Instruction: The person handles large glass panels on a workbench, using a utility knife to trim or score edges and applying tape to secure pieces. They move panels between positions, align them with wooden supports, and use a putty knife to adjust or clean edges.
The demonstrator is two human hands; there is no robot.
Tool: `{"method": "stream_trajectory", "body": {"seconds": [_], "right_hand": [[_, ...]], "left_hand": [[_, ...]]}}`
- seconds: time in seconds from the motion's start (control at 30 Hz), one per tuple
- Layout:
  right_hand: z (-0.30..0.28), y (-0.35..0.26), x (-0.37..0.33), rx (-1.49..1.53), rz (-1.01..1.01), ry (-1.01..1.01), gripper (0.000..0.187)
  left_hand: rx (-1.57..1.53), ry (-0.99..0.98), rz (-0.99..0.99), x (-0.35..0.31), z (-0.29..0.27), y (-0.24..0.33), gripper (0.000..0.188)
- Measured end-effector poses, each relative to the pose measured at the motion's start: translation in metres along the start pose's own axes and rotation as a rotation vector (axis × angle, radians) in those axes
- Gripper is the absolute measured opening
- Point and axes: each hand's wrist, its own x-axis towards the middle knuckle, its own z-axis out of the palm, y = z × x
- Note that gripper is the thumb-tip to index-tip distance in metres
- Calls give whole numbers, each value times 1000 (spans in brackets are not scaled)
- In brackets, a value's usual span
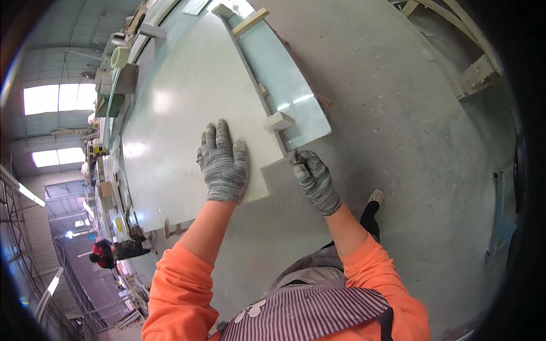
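Note:
A large pale cream panel (193, 85) with a stepped, notched corner spreads out before me. My left hand (223, 167), in a grey knit glove, lies flat on it near that corner with its fingers spread. My right hand (316, 183), gloved alike, is closed just off the panel's right edge, beside the notch. A small dark bit shows at its fingertips, too little to name. A whitish block (278, 121) sits against the panel's edge, ahead of my right hand. Beneath the panel, a greenish glossy sheet (284, 77) sticks out on the right.
Farther along the edge lie a wooden strip (250, 23) and another small block (222, 10). Shelving with a pale green tape roll (119, 57) stands on the far left. Another person (104, 254) is in the left background. A wooden frame (480, 74) stands at the upper right.

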Motion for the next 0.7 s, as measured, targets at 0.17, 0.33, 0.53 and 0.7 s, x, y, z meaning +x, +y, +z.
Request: {"method": "stream_trajectory", "body": {"seconds": [0.17, 0.33, 0.53, 0.7], "right_hand": [[-4, 6, -14, 163, 120, -113, 40], [-4, 12, 2, 170, 90, -161, 44], [-18, -11, 14, 162, 108, -290, 44], [-17, -17, 14, -87, 17, -207, 35]], "left_hand": [[-11, 6, 16, 1, -1, 1, 60], [-4, 1, 11, 1, -2, 1, 59], [1, -21, 12, 0, -2, 0, 60], [-31, -12, 34, -2, -2, 0, 61]]}}
